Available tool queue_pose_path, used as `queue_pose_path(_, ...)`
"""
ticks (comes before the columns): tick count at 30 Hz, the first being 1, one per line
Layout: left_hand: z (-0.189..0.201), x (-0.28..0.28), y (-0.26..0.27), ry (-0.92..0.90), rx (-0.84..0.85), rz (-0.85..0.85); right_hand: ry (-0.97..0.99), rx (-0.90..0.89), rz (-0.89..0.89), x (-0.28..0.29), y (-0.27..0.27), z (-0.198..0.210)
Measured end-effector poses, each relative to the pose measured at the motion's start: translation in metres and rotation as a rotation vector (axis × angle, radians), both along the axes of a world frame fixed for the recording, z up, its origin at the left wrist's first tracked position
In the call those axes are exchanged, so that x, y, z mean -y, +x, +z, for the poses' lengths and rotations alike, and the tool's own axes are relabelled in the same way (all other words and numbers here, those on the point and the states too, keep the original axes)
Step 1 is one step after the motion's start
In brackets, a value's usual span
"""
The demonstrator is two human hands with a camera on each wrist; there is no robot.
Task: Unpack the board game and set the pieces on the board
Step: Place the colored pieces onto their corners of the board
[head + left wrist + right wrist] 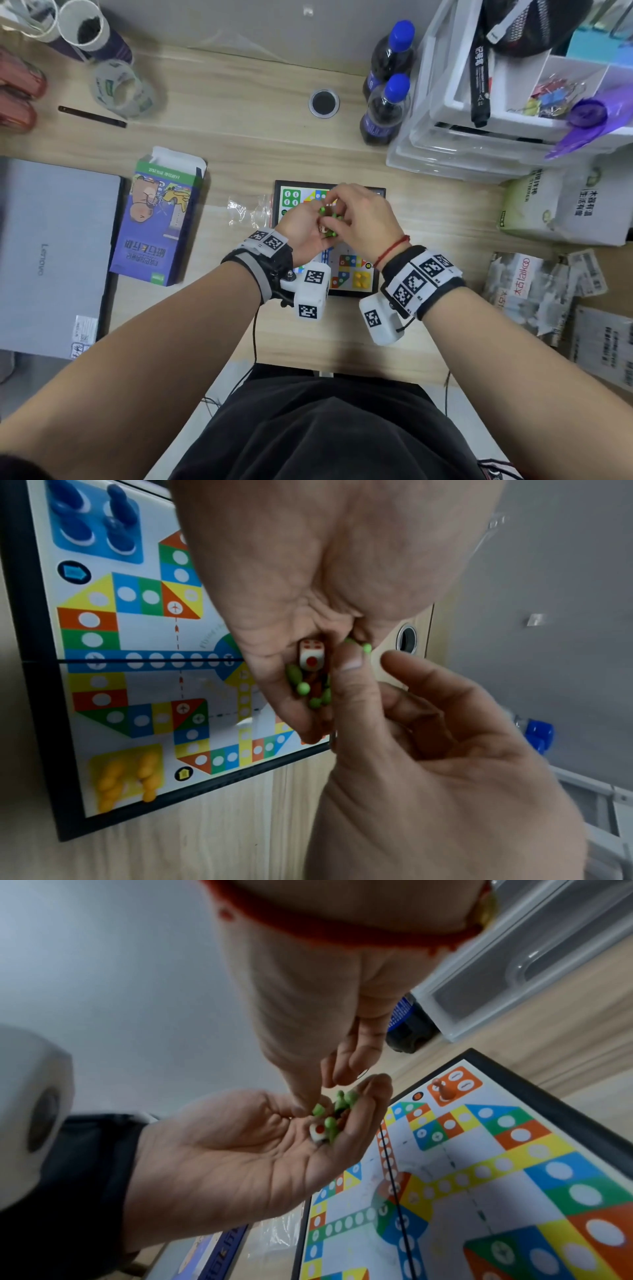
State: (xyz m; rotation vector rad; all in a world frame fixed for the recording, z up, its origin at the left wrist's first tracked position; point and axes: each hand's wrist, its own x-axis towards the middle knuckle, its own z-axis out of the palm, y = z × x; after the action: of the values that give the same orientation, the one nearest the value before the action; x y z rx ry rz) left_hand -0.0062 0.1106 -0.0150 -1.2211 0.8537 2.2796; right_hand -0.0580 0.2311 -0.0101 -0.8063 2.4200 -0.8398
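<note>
The game board (356, 277) lies flat on the desk beneath both hands. Blue pieces (92, 526) stand in its blue corner, yellow pieces (126, 775) in its yellow corner, and one orange piece (445, 1091) in its orange corner. My left hand (308, 226) is palm up over the board, cupped round several green pieces (334, 1104), a white die (311, 654) and some darker orange pieces. My right hand (337, 207) reaches into that palm from above. Its thumb tip touches the pile, with its fingers curled just over it. Whether it pinches a piece is hidden.
The opened purple game box (157, 219) and an empty clear bag (246, 212) lie left of the board, with a closed laptop (51, 253) beyond them. Two blue-capped bottles (387, 102) and plastic drawers (479, 120) stand behind and to the right. Paper packs (561, 205) lie on the right.
</note>
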Motion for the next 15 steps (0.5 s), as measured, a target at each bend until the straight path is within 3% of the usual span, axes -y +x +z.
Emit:
queue_pose_path(7,0.0022,0.0022,0.0027,0.034,-0.018,-0.001,0.001,0.009,0.001,0.0058,-0.005,-0.0007)
queue_pose_path(15,-0.0014,0.0092,0.0015,0.053,0.056,0.045,0.166,0.024,0.233,0.0101,-0.0094,0.0055)
